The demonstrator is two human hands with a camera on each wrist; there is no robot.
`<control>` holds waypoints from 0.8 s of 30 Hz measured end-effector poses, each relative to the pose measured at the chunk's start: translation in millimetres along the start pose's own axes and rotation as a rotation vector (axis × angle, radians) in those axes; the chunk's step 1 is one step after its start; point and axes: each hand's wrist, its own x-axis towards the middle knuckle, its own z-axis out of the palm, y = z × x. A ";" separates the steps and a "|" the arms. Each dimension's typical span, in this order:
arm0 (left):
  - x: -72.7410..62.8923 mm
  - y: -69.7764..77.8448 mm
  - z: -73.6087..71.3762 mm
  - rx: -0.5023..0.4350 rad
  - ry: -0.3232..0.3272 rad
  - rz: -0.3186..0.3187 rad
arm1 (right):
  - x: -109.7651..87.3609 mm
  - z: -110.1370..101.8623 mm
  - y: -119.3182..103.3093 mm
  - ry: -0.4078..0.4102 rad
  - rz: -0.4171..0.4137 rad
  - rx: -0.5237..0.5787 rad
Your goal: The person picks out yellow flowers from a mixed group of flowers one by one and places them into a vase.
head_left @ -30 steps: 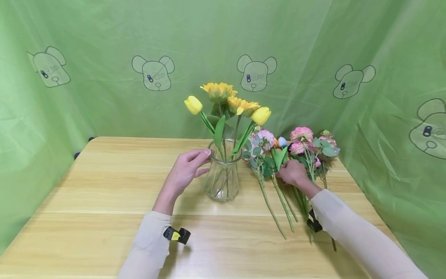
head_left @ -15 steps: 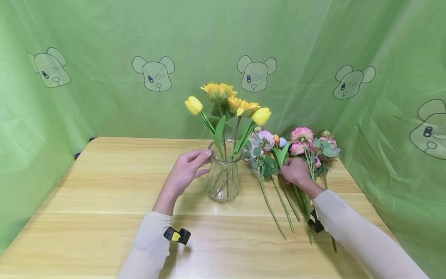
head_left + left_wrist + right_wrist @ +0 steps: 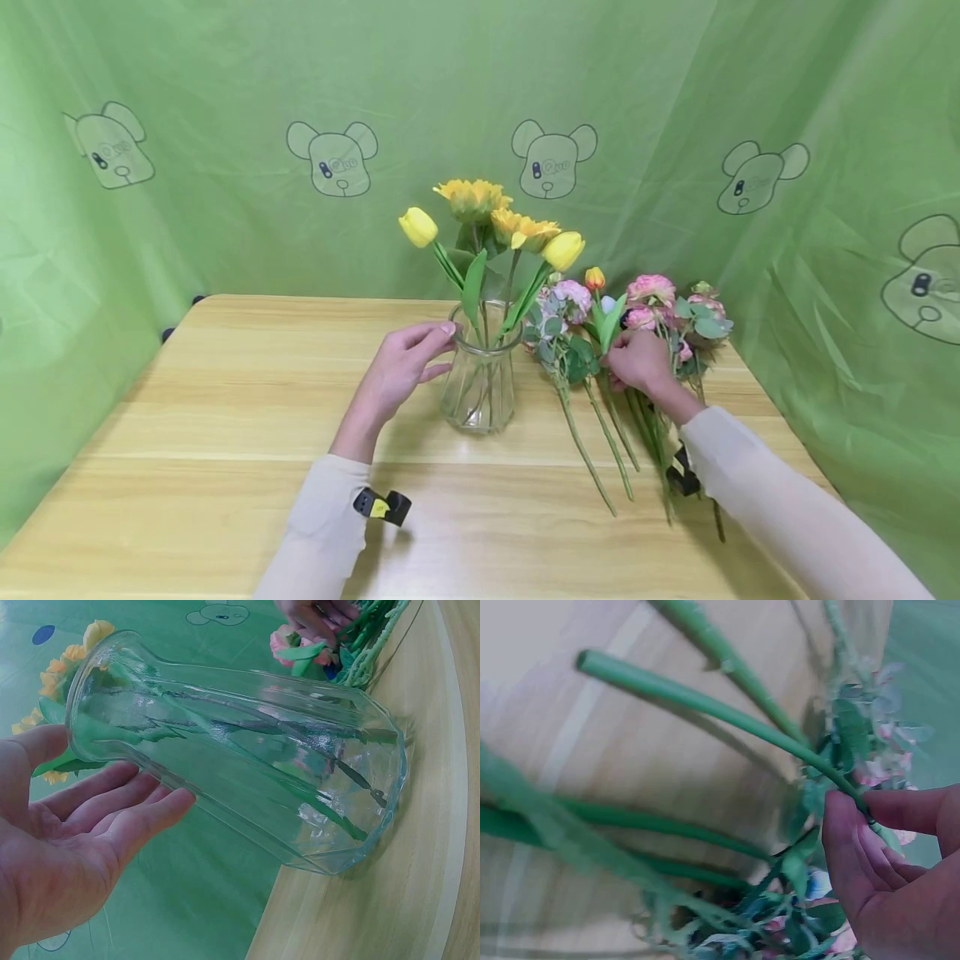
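Note:
A clear glass vase [image 3: 459, 392] stands upright on the table, holding two yellow tulips [image 3: 417, 227] and yellow sunflowers [image 3: 472, 200]. My left hand [image 3: 405, 367] is at its left side, thumb at the rim and fingers extended along the neck, as the left wrist view shows under the glass [image 3: 247, 802]. To the right, my right hand [image 3: 641, 364] pinches the green stem [image 3: 727, 712] of an orange tulip [image 3: 595, 278] between thumb and fingers. The tulip's bloom is raised above the neighbouring flowers, and its cut end points toward the front of the table.
Pink-lilac flowers [image 3: 573, 298] lie between vase and right hand. Pink flowers [image 3: 651, 290] lie beyond that hand on the right, and a pale blue tulip [image 3: 608, 305] shows behind the leaves. A green curtain [image 3: 442, 75] surrounds the wooden table [image 3: 225, 417].
My right hand has lifted the orange tulip, whose bloom now rises above the other flowers, and has shifted slightly right and up. The left hand stays at the vase.

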 end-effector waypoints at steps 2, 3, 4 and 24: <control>-0.3 0.4 -0.1 0.001 -0.001 0.001 | -0.9 -2.5 -4.0 0.007 -0.028 -0.010; -0.5 0.5 -0.3 0.002 -0.001 0.002 | -1.4 -3.8 -6.3 0.010 -0.042 -0.017; -0.8 0.7 -0.5 0.004 -0.002 0.003 | -1.7 -4.9 -8.4 0.011 -0.050 -0.014; -0.4 -0.1 0.6 -0.003 0.008 -0.010 | -15.7 -24.9 -49.2 0.058 -0.060 0.219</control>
